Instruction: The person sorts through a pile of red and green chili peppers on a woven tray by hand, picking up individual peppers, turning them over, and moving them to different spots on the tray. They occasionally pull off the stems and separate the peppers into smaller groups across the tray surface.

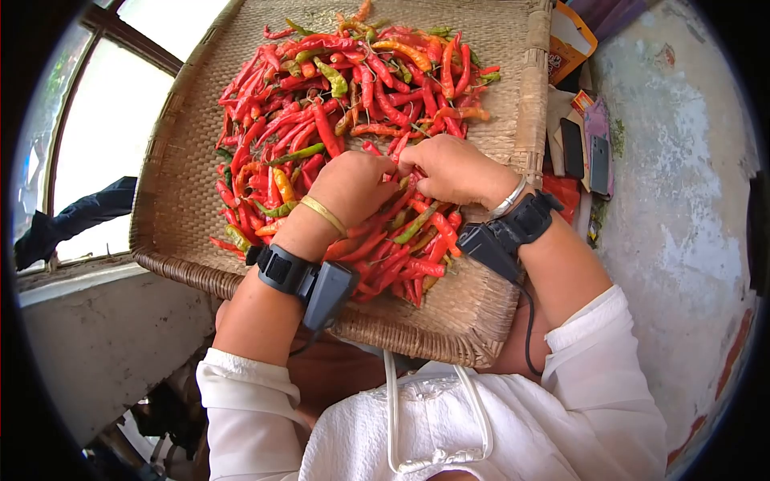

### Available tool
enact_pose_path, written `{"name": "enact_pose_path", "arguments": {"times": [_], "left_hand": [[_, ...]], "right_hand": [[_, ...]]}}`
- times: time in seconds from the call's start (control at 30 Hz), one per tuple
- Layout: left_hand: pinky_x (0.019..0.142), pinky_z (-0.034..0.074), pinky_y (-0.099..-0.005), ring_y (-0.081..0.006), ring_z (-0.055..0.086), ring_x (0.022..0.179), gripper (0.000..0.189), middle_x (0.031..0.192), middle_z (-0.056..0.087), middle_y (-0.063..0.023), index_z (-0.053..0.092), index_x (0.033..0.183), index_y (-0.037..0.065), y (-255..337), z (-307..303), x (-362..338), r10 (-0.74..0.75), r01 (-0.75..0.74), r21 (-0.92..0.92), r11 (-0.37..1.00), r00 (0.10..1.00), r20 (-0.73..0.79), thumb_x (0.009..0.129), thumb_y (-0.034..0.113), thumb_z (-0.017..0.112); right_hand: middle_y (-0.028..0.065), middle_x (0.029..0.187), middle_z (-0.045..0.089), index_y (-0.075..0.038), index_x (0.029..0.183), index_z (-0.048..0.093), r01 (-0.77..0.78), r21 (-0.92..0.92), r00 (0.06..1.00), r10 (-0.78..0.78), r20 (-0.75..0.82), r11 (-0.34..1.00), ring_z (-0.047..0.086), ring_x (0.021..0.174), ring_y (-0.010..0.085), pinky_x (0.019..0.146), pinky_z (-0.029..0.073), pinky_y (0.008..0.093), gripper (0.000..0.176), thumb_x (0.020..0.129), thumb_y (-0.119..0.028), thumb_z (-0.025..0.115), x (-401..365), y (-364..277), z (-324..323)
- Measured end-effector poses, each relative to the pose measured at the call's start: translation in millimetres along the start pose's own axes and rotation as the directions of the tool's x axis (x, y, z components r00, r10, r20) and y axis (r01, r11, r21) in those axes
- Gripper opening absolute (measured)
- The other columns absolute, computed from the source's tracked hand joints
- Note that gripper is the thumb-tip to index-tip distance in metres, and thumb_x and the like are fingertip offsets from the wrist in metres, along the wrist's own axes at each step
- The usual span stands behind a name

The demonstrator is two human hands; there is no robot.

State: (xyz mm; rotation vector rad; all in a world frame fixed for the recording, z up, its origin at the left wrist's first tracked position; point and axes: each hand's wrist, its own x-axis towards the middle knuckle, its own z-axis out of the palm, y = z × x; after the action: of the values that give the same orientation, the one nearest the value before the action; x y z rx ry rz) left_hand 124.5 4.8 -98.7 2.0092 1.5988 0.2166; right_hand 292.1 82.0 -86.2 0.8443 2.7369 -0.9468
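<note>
Red chili peppers point(325, 128), with some orange and green ones among them, lie heaped in a woven basket tray point(180, 192). Over the middle of the heap, my left hand point(353, 188) is closed, its fingertips pinched at a red chili pepper point(403, 175). From the other side my right hand point(455, 170) curls toward the same spot, thumb and fingers closed on the chili. Fingers hide much of that pepper. More chilies lie beneath both hands and toward the tray's near edge.
A window point(96, 120) with a dark cloth point(88, 216) is at the left. Beside the tray's right rim are a dark phone point(572, 148), another phone point(599, 164) and an orange box point(571, 40). A worn wall point(674, 160) stands at far right.
</note>
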Motion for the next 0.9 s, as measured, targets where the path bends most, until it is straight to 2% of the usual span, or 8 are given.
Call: {"name": "enact_pose_path", "arguments": {"times": [0.03, 0.13, 0.2, 0.27, 0.47, 0.53, 0.7, 0.9], "left_hand": [[0.068, 0.049, -0.0416, -0.0328, 0.061, 0.078, 0.029, 0.078, 0.061, -0.0190, 0.061, 0.094, 0.001, 2, 0, 1, 0.006, -0.022, -0.114, 0.993, 0.990, -0.139, 0.075, 0.024, 0.062], [0.067, 0.049, -0.0393, -0.0303, 0.062, 0.076, 0.035, 0.082, 0.063, -0.0174, 0.060, 0.099, -0.001, 3, -4, 0, -0.143, 0.015, -0.565, 0.825, 0.972, -0.184, 0.077, 0.027, 0.064], [0.060, 0.049, -0.0324, -0.0206, 0.061, 0.068, 0.038, 0.081, 0.064, -0.0119, 0.059, 0.103, -0.002, 2, -1, 1, -0.070, -0.140, -0.623, 0.769, 0.951, -0.301, 0.079, 0.027, 0.065], [0.047, 0.035, -0.0165, -0.0004, 0.043, 0.056, 0.029, 0.071, 0.053, 0.0069, 0.058, 0.101, 0.003, 20, -18, -6, -0.092, 0.160, -0.840, 0.519, 0.987, 0.131, 0.085, 0.027, 0.062], [0.044, 0.029, -0.0165, 0.0001, 0.038, 0.051, 0.016, 0.065, 0.052, 0.0083, 0.062, 0.087, 0.006, 30, -24, -12, -0.014, 0.216, -0.889, 0.403, 0.973, 0.230, 0.084, 0.022, 0.062], [0.044, 0.032, -0.0168, -0.0012, 0.042, 0.050, 0.019, 0.068, 0.056, 0.0045, 0.062, 0.089, 0.006, 33, -30, -13, -0.041, 0.076, -0.978, 0.195, 0.997, 0.070, 0.082, 0.023, 0.064], [0.042, 0.030, -0.0164, -0.0013, 0.039, 0.048, 0.017, 0.067, 0.054, 0.0047, 0.062, 0.091, 0.005, 22, -24, -12, 0.003, 0.073, -0.987, 0.142, 0.997, 0.074, 0.083, 0.020, 0.063], [0.039, 0.030, -0.0186, -0.0037, 0.040, 0.044, 0.017, 0.058, 0.050, 0.0042, 0.062, 0.090, 0.005, 8, -25, -6, -0.222, 0.099, -0.994, 0.044, 0.971, 0.087, 0.083, 0.021, 0.062]], "right_hand": [[0.0101, 0.069, 0.058, -0.007, 0.098, 0.059, 0.063, 0.034, 0.981, -0.056, -0.186, 0.997, 0.059, 0.066, 0.0261, 0.062, 0.046, 0.0356, 0.031, 0.067, -0.005, 0.059, 0, 0, 1], [0.0169, 0.082, 0.062, -0.007, 0.103, 0.057, -0.029, 0.216, 0.952, 0.093, -0.292, 0.976, 0.061, 0.079, 0.0314, 0.068, 0.047, 0.0392, 0.036, 0.066, -0.008, 0.060, -6, -15, -22], [0.0128, 0.075, 0.061, -0.007, 0.108, 0.055, -0.048, 0.291, 0.947, 0.136, -0.291, 0.955, 0.061, 0.069, 0.0259, 0.063, 0.047, 0.0351, 0.042, 0.066, -0.006, 0.058, -6, -18, -27], [0.0064, 0.069, 0.059, -0.005, 0.109, 0.056, 0.083, 0.513, 0.933, 0.114, -0.342, 0.854, 0.057, 0.063, 0.0164, 0.059, 0.046, 0.0298, 0.044, 0.065, -0.004, 0.058, -6, -18, -28], [0.0020, 0.075, 0.060, 0.003, 0.098, 0.060, 0.163, 0.806, 0.951, 0.126, -0.281, 0.568, 0.055, 0.066, 0.0063, 0.057, 0.044, 0.0207, 0.022, 0.076, -0.002, 0.057, -11, -27, -40], [0.0033, 0.077, 0.061, 0.002, 0.099, 0.060, 0.127, 0.859, 0.973, 0.106, -0.205, 0.496, 0.057, 0.070, 0.0074, 0.061, 0.046, 0.0205, 0.022, 0.078, -0.003, 0.060, -16, -26, -47], [0.0028, 0.079, 0.063, 0.001, 0.093, 0.063, 0.212, 0.781, 0.964, 0.003, -0.265, 0.588, 0.057, 0.070, 0.0074, 0.064, 0.046, 0.0216, 0.017, 0.079, -0.007, 0.060, -14, -22, -37], [0.0053, 0.075, 0.064, -0.002, 0.091, 0.065, 0.071, 0.716, 0.985, 0.066, -0.161, 0.695, 0.059, 0.065, 0.0131, 0.061, 0.047, 0.0263, 0.016, 0.078, -0.009, 0.059, -17, -19, -39]]}}
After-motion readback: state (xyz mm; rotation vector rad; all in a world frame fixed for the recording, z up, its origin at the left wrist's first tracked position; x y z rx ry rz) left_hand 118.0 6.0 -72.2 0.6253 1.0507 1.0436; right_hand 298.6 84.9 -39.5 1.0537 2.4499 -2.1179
